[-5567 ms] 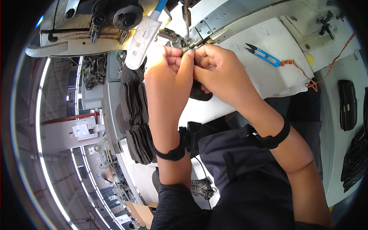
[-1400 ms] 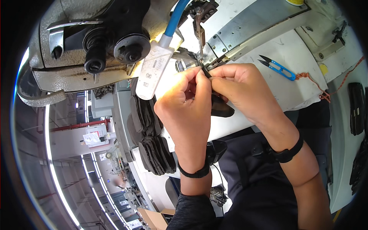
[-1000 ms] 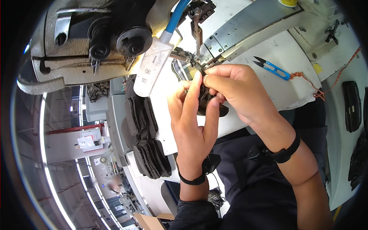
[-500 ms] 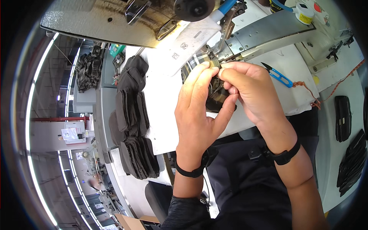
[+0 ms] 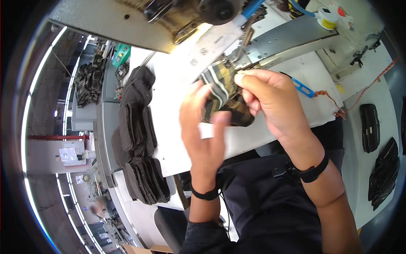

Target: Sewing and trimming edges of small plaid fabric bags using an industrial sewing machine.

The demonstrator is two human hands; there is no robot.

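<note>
A plaid fabric piece [image 5: 216,91] in olive, black and white lies under the sewing machine's needle area [image 5: 228,62], beside the metal plate [image 5: 287,36]. My right hand [image 5: 272,103] pinches its right edge between thumb and fingers, the other fingers curled. My left hand [image 5: 201,135], blurred by motion, is at the fabric's left side with fingers apart, holding nothing visible. A white lamp bar [image 5: 211,44] on a blue tube hangs just above. Blue thread snips [image 5: 304,89] tied to an orange cord lie right of my right hand, partly hidden by it.
Dark fabric stacks [image 5: 144,178] line the left of the white worktop [image 5: 169,161]. More dark pieces [image 5: 382,173] lie on a right-hand surface. The machine head [image 5: 105,17] overhangs the top left. A plaid bundle [image 5: 86,84] sits farther left. A blurred person [image 5: 99,207] is in the lower-left background.
My left hand has moved left off the fabric and spread its fingers, showing more of the plaid. My right hand keeps its pinch. The head view has shifted and tilted slightly.
</note>
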